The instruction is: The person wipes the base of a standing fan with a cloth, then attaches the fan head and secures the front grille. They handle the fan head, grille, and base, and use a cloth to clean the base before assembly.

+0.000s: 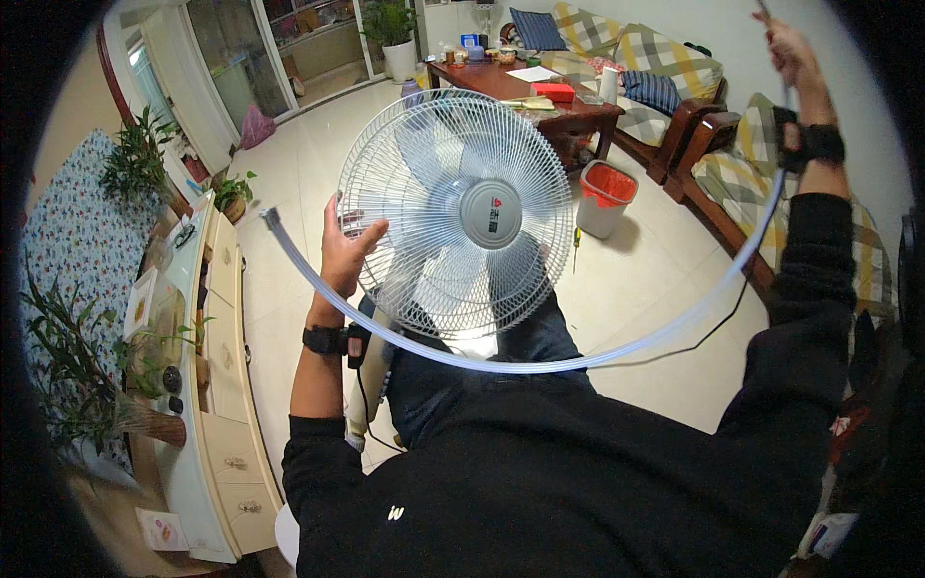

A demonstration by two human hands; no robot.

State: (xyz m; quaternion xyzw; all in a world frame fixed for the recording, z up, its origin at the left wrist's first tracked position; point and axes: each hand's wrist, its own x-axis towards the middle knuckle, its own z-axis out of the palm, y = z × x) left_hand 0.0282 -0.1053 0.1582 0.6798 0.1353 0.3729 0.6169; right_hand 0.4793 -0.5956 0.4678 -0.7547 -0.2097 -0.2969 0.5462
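Observation:
A floor fan's round wire grille (438, 289) stands upright in front of me, with a grey hub cap (491, 214) at its centre and pale blades behind the wires. My left hand (345, 252) grips the grille's left edge, thumb on the front side and fingers round the rim. Raised high at the right, my right hand (795, 60) is closed around one end of a long, pale rim band (540, 365). The band sags in a wide curve below the grille, in front of my body. Its other end hangs free left of my left hand and carries a small fitting.
A screwdriver (577, 237) lies on the floor beside a bin (599, 214) lined with a red bag. Behind the fan stands a dark red table (588, 118) with objects on it. Sofas (742, 178) line the right; a cream cabinet (229, 385) with plants runs along the left.

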